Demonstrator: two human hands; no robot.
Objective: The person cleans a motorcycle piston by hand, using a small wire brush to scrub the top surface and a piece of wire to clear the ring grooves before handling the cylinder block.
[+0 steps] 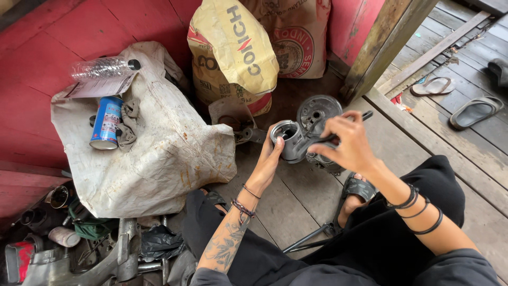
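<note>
Head view: hands (pixel 267 161) hold piston (pixel 287 139) over plank floor (pixel 296 201).

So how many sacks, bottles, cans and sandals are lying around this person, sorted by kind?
Large woven or paper sacks: 3 (white, yellow, tan)
Clear plastic bottle: 1
Blue spray can: 1
Loose grey sandals: 2 ()
Total: 7

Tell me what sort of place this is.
Probably an informal home workshop on a wooden porch. The left hand steadies a grey metal piston while the right hand works a thin black tool on it; grey weathered floorboards, paper cement sacks and grey rubber sandals surround them.
</note>
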